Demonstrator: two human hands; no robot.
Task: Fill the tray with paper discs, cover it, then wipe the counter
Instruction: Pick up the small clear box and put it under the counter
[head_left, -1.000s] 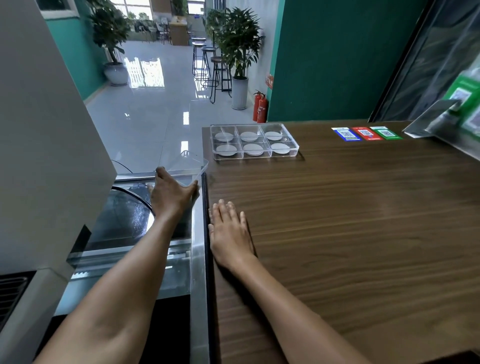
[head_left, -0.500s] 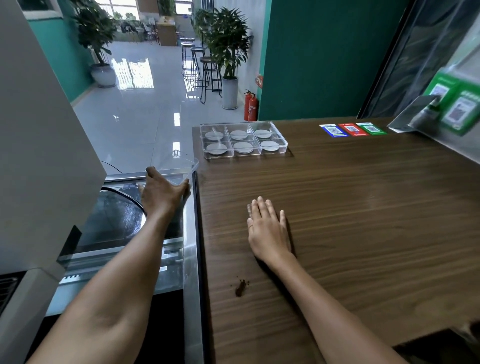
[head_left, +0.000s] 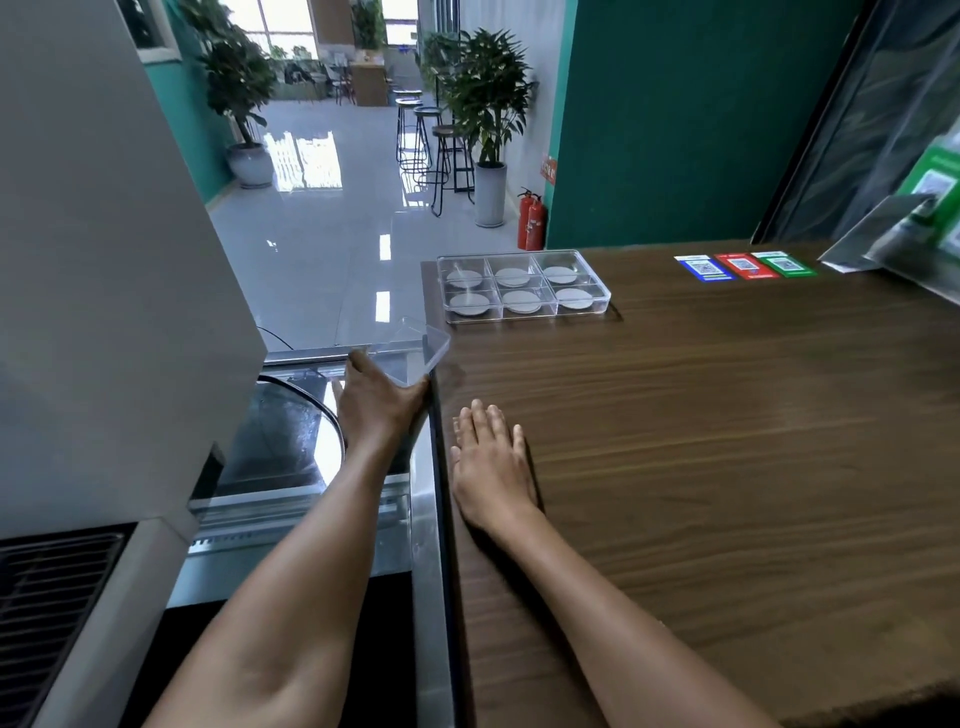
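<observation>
**Right hand slides back to the counter's edge**

Flat, fingers spread, the right hand (head_left: 491, 462) now presses the counter (head_left: 727, 467) near its left edge. Left hand (head_left: 376, 397) grips the clear lid (head_left: 410, 351) just off that edge. Beyond sits the uncovered tray (head_left: 522, 288), six white discs (head_left: 521, 301) inside.

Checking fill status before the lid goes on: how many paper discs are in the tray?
6, one per compartment of the clear tray. Far row: left, middle, right. Near row: left, middle, right. Stacked discs beneath could be hidden.
</observation>
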